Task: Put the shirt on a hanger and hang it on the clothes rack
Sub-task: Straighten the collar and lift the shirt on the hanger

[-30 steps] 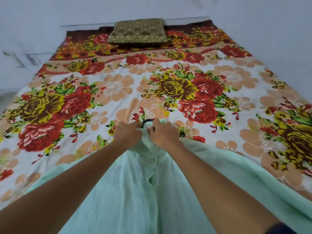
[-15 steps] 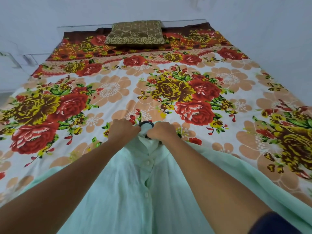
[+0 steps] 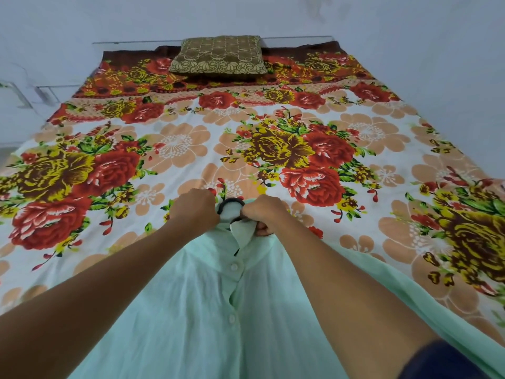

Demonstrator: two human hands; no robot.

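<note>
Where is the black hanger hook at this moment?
In the head view, the hanger hook pokes out of the shirt collar, between the left hand and right hand.

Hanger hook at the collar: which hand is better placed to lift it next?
Probably the left hand: it sits right beside the black hanger hook at the mint shirt collar. The right hand is busy pinching the collar flap.

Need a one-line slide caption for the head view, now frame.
Both hands, left and right, grip the mint shirt's collar around a black hanger hook on a floral bedsheet.
</note>
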